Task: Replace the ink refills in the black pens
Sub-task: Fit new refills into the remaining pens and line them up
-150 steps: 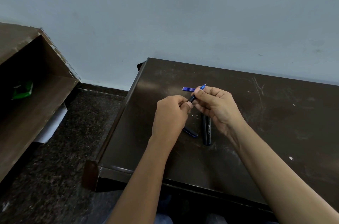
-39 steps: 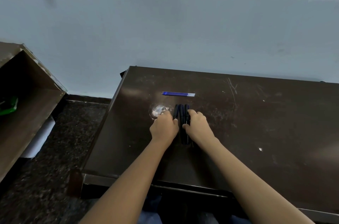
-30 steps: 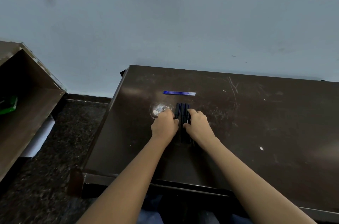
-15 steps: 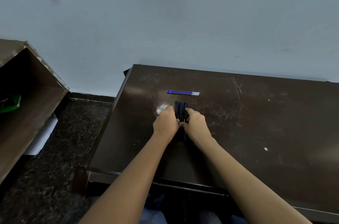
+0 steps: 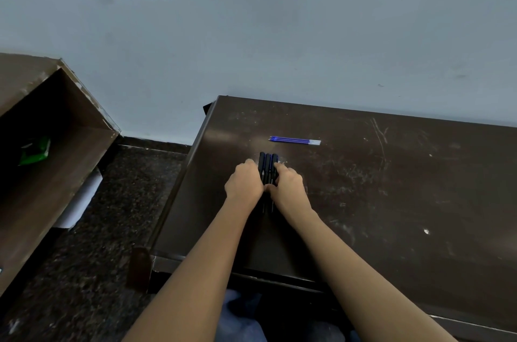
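I'm watching the left hand [image 5: 244, 183] and right hand [image 5: 289, 187] gripping three black pens [image 5: 268, 166] between them on the table [image 5: 391, 201]; blue refills [image 5: 293, 141] are lying just beyond the pens.

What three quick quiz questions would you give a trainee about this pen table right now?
1. True or false: the blue refills touch the black pens.
2. How many black pens lie side by side? A two, B three, C six.
3. Which hands flank the pens on the table?
Key: 1 false, they lie apart. 2 B. 3 Both, left hand and right hand.
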The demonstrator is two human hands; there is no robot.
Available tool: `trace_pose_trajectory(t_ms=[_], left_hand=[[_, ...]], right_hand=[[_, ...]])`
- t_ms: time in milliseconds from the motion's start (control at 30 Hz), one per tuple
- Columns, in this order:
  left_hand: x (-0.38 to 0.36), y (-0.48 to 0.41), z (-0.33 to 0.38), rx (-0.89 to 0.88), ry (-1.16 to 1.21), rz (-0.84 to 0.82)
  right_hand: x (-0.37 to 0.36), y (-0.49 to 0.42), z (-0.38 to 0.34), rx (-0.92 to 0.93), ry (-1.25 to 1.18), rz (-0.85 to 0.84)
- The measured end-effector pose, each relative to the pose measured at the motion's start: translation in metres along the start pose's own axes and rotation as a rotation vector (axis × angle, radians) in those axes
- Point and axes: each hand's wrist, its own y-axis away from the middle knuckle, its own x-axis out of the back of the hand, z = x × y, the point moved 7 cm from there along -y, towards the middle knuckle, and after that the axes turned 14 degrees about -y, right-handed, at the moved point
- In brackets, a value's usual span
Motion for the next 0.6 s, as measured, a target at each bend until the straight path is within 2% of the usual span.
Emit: trace_pose_trajectory(t_ms=[600], left_hand=[[-0.0019, -0.0037, 0.0005, -0.03, 0.033, -0.003]], right_hand=[[0.0026, 0.0032, 0.0025, 0.034, -0.03, 0.088]])
